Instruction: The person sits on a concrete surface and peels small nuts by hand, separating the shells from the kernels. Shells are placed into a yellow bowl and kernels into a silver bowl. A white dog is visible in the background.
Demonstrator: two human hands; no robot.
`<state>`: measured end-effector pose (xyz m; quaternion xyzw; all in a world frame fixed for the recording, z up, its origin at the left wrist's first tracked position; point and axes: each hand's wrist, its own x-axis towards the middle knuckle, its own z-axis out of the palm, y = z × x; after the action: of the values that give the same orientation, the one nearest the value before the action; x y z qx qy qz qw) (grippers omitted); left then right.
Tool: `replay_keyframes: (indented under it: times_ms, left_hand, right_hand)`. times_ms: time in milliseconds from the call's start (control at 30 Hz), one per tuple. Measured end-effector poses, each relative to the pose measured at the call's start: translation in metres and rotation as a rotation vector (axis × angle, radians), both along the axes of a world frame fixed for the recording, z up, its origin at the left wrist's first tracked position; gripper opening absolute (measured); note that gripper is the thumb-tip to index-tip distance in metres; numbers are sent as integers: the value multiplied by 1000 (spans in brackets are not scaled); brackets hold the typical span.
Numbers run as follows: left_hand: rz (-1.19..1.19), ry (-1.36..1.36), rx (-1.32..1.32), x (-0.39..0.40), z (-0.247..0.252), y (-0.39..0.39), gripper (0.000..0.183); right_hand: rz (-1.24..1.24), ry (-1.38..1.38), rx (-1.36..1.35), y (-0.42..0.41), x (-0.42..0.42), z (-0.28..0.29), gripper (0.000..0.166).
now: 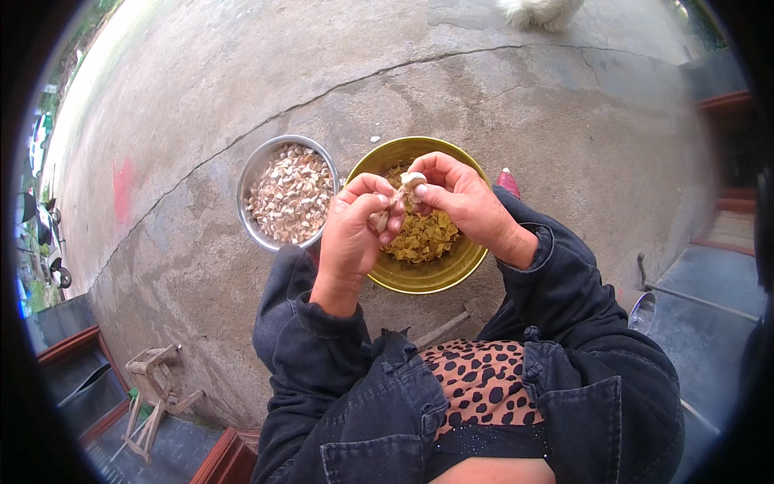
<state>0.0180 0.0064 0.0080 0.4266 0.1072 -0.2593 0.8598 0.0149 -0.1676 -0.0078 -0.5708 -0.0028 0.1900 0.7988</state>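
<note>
Above a yellow metal basin (pixel 435 284), my left hand (pixel 357 230) and my right hand (pixel 468 196) meet at the fingertips. Between thumb and fingers my right hand grips a whitish garlic clove (pixel 413 179). My left hand holds a partly broken garlic bulb (pixel 380 220) in its curled fingers, its papery top reaching towards the clove. Yellowish dry flakes (pixel 423 237), perhaps peelings tinted by the basin, lie in the bottom of the basin. To its left stands a round metal bowl (pixel 243 209) filled with many loose garlic cloves (pixel 290 193).
The basin and bowl stand on cracked concrete ground (pixel 199 254). A small wooden stool (pixel 151 375) is at the lower left. A tipped metal bucket (pixel 641 311) lies at the right, and a white furry animal (pixel 538 12) is at the top edge.
</note>
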Motion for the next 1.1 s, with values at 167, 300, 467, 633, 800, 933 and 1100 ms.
replay_keyframes:
  times_ms: [167,300,467,633,800,933,1100]
  left_hand:
    - [27,-14,-55,1,-3,5,11]
    - [54,-21,35,1,-2,-1,11]
    - [-46,-169,289,-3,1,-5,17]
    - [-30,-314,500,-7,0,-11,14]
    - [-16,-370,556,-7,-3,-13,10]
    - [-20,-430,665,-13,-2,-17,14]
    - [70,-267,429,-14,9,-23,13]
  right_hand:
    - [-18,108,88,-3,2,0,16]
    - [48,197,208,-3,1,2,17]
    - [133,179,153,-4,1,2,18]
    - [111,114,73,0,-3,-1,18]
    - [76,64,22,3,-6,2,18]
    - [-6,-6,53,4,-6,1,18]
    - [71,-37,11,0,-4,8,18]
